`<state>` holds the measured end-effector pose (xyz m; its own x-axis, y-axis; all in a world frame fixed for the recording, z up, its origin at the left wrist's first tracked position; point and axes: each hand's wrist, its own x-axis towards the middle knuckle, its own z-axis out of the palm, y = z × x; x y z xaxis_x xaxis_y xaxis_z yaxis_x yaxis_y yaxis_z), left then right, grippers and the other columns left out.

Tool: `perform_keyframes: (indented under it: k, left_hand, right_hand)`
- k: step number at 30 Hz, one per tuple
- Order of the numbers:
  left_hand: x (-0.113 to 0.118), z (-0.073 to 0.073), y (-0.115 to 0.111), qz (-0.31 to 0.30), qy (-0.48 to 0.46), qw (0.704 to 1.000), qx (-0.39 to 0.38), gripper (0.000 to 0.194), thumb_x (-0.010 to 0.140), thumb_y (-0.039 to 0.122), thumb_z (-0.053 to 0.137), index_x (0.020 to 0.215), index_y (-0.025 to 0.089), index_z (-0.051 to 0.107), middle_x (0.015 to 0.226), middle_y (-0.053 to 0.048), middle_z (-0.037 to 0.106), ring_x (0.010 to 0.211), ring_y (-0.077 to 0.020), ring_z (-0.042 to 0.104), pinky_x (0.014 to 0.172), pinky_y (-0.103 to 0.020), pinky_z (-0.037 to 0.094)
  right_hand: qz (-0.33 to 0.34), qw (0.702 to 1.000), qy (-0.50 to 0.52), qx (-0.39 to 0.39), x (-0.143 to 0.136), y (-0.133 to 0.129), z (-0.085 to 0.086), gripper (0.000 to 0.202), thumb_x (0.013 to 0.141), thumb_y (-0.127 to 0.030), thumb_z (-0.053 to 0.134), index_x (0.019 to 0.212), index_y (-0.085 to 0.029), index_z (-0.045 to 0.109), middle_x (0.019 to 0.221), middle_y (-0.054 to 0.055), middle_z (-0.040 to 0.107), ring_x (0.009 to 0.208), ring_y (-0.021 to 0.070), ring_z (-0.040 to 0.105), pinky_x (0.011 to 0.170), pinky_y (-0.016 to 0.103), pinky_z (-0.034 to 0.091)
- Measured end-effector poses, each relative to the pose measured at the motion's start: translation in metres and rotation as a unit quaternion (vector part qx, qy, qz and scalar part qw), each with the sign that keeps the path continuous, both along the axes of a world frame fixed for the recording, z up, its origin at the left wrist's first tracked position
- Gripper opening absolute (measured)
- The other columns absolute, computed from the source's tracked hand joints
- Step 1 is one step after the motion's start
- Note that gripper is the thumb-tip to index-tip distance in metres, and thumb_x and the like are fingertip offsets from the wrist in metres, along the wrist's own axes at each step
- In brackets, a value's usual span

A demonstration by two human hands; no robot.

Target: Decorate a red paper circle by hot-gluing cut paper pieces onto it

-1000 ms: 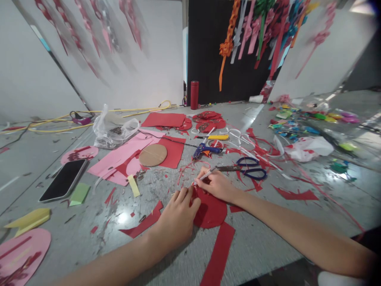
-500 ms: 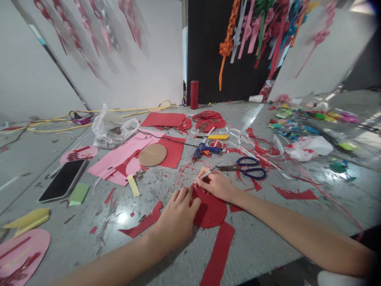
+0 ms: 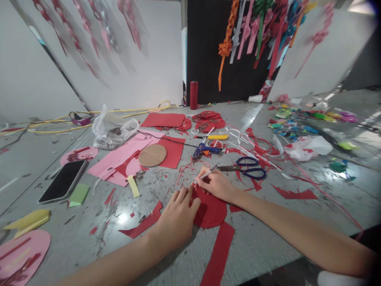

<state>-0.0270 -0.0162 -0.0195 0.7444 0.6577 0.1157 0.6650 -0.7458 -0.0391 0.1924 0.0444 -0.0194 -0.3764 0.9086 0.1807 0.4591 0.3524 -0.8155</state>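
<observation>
Red paper, cut as a disc, lies flat on the grey table directly under the person's two hands, its upper left edge covered by fingers. The right hand holds a slim pale stick in a narrow pinch, angled down towards that edge. The left hand rests with bent fingers at the disc's left side; whether it grips anything between them cannot be told. Obstructions close to the work: scissors with blue handles, blades pointing at the right hand and just beside it; a red strip at the disc's lower edge; a curved red scrap near the left wrist. Beyond the hands lie a blue glue gun, its cord crossing the paper sheets, and a yellow cutter. To the left, a cardboard disc sits partly on a red sheet, near pink sheets, a plastic bag and a phone. A red bottle stands upright at the back.
</observation>
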Motion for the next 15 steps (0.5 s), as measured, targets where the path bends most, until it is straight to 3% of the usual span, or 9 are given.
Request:
perform_keyframes:
  k: [15]
  left_hand:
    - [0.0001, 0.0008, 0.0, 0.003, -0.007, 1.0, -0.017, 0.038, 0.083, 0.009, 0.056, 0.121, 0.016, 0.057, 0.155, -0.022, 0.05, 0.136, -0.0382, 0.05, 0.109, -0.056, 0.047]
  right_hand:
    - [0.009, 1.0, -0.006, 0.021, 0.0001, 0.0012, -0.0005, 0.041, 0.103, -0.06, 0.055, 0.085, -0.023, 0.062, 0.069, -0.002, 0.065, 0.06, 0.0142, 0.064, 0.066, 0.028, 0.051]
